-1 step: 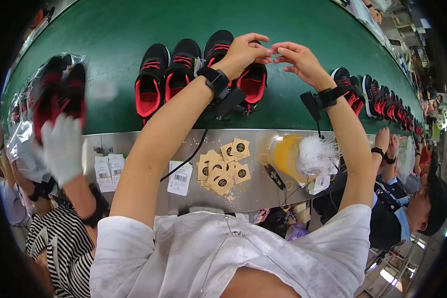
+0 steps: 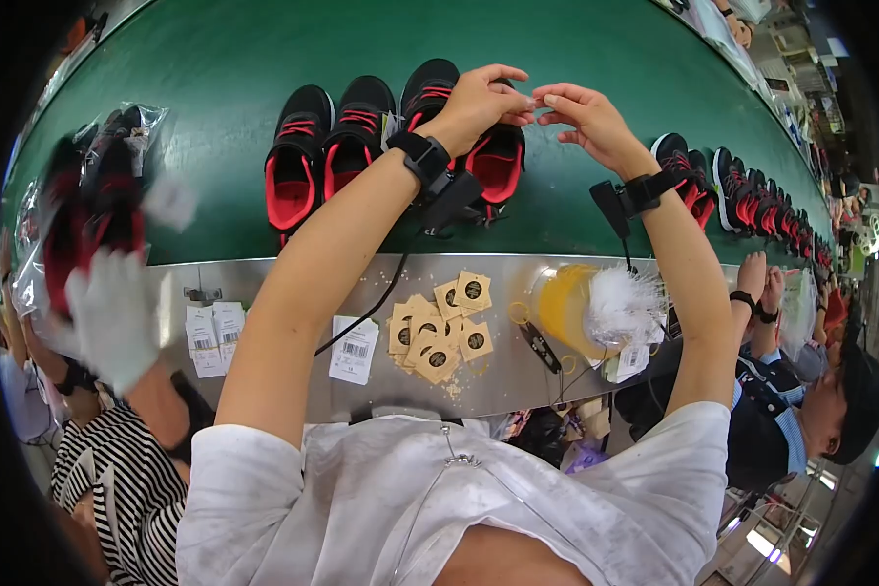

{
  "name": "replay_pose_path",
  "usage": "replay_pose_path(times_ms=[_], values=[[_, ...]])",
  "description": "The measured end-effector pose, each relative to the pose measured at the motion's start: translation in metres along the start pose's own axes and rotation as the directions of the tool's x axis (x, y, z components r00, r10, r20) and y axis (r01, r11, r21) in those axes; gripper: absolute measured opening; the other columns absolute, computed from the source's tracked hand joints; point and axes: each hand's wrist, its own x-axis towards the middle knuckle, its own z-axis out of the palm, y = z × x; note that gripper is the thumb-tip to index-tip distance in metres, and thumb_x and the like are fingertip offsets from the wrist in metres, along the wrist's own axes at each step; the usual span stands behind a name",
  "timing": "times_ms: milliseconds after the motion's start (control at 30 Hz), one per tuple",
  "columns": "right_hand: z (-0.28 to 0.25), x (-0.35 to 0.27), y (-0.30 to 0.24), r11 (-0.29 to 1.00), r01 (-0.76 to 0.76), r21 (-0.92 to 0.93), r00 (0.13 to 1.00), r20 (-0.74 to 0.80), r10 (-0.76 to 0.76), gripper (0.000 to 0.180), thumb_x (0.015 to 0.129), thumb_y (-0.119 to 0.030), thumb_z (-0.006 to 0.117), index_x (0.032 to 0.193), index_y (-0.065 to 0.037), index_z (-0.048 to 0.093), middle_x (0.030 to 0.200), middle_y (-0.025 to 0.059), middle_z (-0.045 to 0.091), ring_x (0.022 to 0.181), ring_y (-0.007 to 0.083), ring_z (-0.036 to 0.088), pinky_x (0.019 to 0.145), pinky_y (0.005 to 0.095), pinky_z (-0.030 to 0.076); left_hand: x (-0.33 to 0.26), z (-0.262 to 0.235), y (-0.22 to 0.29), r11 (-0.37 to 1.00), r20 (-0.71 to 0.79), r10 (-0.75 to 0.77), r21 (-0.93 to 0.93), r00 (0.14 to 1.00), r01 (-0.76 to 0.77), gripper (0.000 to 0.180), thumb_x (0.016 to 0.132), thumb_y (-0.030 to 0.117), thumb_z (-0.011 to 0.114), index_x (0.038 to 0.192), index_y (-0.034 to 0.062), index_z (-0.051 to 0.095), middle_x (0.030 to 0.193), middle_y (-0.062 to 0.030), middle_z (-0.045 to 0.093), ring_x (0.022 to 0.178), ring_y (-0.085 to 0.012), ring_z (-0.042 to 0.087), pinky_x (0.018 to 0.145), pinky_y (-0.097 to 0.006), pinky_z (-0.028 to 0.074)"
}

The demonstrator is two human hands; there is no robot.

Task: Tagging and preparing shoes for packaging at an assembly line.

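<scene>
Over the green belt, my left hand (image 2: 474,105) and my right hand (image 2: 588,119) meet at their fingertips. Both pinch with thumb and forefinger; whatever lies between is too small to make out. Below and behind my left hand stand black shoes with red laces and red linings: an outer left shoe (image 2: 298,161), one beside it (image 2: 359,137) with a tag, and another shoe (image 2: 498,166) partly hidden by my hand and wrist. A further shoe (image 2: 430,86) shows above my left wrist.
Along the steel ledge (image 2: 498,376) lie white tags (image 2: 353,350), square tan stickers (image 2: 438,337), a black-handled cutter (image 2: 539,347) and a yellow tub with white threads (image 2: 623,305). At left, a co-worker's gloved hand (image 2: 117,322) holds shoes. More shoes (image 2: 752,195) line the right.
The co-worker's gloved hand and the shoes it holds have shifted left and toward the near edge. My own hands show no visible change.
</scene>
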Motion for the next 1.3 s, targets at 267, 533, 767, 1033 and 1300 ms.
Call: replay_pose_path(times_ms=[267, 533, 767, 1033, 1300], values=[[0.011, 0.006, 0.001, 1.000, -0.002, 0.020, 1.000, 0.013, 0.002, 0.025, 0.092, -0.024, 0.051, 0.111, -0.009, 0.060, 0.101, -0.0001, 0.062, 0.084, 0.0093, 0.060, 0.066, 0.0221, 0.045, -0.002, -0.005, 0.004, 0.996, -0.035, -0.019, 0.085, 0.999, 0.022, 0.046, 0.079, 0.003, 0.065, 0.117, -0.0092, 0.042, 0.090, -0.0139, 0.063, 0.076, -0.0178, 0.064, 0.071, -0.026, 0.054], [0.018, 0.009, 0.000, 0.999, -0.014, 0.043, 0.999, 0.034, 0.012, 0.026, 0.092, -0.023, 0.052, 0.112, -0.007, 0.059, 0.099, 0.0010, 0.062, 0.082, 0.0094, 0.060, 0.065, 0.0218, 0.046, -0.005, -0.010, 0.006, 0.994, -0.044, 0.001, 0.105, 0.999, 0.004, 0.047, 0.077, 0.001, 0.064, 0.118, -0.0094, 0.043, 0.088, -0.0120, 0.063, 0.073, -0.0152, 0.063, 0.071, -0.025, 0.054], [0.030, 0.012, 0.001, 0.991, 0.080, -0.106, 0.996, -0.035, -0.084, 0.025, 0.088, -0.019, 0.056, 0.107, -0.004, 0.060, 0.095, 0.0036, 0.063, 0.081, 0.0114, 0.062, 0.064, 0.0233, 0.049, -0.010, -0.015, 0.008, 0.977, -0.041, 0.019, 0.212, 0.999, -0.009, 0.046, 0.079, 0.002, 0.062, 0.118, -0.0103, 0.042, 0.089, -0.0126, 0.063, 0.075, -0.0152, 0.063, 0.070, -0.025, 0.053], [0.036, 0.029, 0.005, 0.970, 0.168, -0.174, 0.984, -0.034, -0.176, 0.021, 0.085, -0.018, 0.060, 0.096, -0.001, 0.061, 0.085, 0.0061, 0.064, 0.074, 0.0128, 0.064, 0.060, 0.0253, 0.053, -0.011, -0.025, 0.002, 0.968, -0.032, 0.064, 0.244, 0.997, -0.054, 0.035, 0.082, 0.002, 0.059, 0.112, -0.0129, 0.049, 0.090, -0.0171, 0.064, 0.076, -0.0178, 0.065, 0.072, -0.026, 0.052], [0.000, 0.023, -0.032, 0.691, 0.316, -0.650, 0.931, 0.069, -0.360, 0.026, 0.091, -0.026, 0.052, 0.109, -0.009, 0.061, 0.101, 0.0003, 0.063, 0.094, 0.0088, 0.059, 0.071, 0.0235, 0.048, -0.057, -0.023, 0.027, 0.076, 0.238, 0.768, 0.888, 0.595, -0.453, 0.031, 0.079, 0.000, 0.057, 0.109, -0.0034, 0.051, 0.079, -0.0132, 0.064, 0.071, -0.0187, 0.062, 0.064, -0.027, 0.050]])
